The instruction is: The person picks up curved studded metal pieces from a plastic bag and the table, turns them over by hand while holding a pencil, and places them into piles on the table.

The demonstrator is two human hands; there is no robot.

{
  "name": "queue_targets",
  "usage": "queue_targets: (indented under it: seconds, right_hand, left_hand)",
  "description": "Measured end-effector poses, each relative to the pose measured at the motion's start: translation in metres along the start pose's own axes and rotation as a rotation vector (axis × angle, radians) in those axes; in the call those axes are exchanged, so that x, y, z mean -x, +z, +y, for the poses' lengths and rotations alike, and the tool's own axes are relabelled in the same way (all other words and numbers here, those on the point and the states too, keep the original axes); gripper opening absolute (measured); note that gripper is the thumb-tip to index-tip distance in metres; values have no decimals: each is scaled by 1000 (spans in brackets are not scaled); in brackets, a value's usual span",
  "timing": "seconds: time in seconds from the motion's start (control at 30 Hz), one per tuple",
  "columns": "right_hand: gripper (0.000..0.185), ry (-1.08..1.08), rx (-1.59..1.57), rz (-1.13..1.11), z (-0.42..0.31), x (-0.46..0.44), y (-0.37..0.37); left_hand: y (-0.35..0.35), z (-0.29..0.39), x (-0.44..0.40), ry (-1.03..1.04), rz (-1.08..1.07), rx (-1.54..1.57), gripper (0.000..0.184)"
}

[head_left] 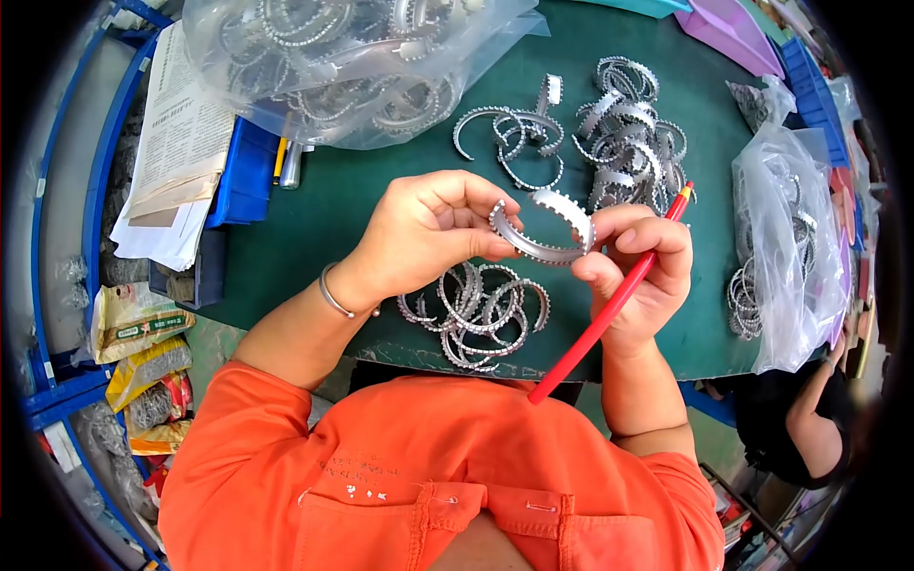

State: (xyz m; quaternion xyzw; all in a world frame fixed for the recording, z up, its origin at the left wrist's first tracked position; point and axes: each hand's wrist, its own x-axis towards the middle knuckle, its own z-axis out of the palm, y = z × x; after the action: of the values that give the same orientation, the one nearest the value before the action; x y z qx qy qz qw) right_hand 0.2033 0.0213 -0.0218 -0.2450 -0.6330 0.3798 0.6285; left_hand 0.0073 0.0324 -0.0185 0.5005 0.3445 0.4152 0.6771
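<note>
Between both hands is an open, C-shaped metal band with toothed edges (545, 249). My left hand (419, 228) pinches one end of it between thumb and fingers. The other end is pinched by my right hand (640, 266), which also carries a red pencil (609, 309) slanting down across the palm, sharpened tip up. Just below my left hand lies a small pile of similar toothed bands (481, 319). Beyond the hands are a few loose bands (519, 133) and a larger heap (633, 143) to their right.
The green tabletop (352, 181) carries a clear plastic bag of bands (333, 67) at the back left and another bag (795, 238) at the right. Papers (181, 143) rest over a blue bin (246, 181) on the left. Another person's arm (817, 419) shows at the right.
</note>
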Motion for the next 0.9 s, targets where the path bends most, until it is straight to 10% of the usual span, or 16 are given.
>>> queue_targets:
  seconds: [0.53, 0.73, 0.9]
  right_hand:
    - [26, 559, -275, 81, 6, -4, 5]
    - [24, 637, -338, 45, 7, -1, 9]
    - [24, 83, 241, -55, 16, 1, 7]
  left_hand:
    - [-1, 6, 4, 564, 125, -289, 31]
    - [-6, 4, 3, 540, 45, -226, 24]
    - [-8, 6, 0, -19, -69, 268, 44]
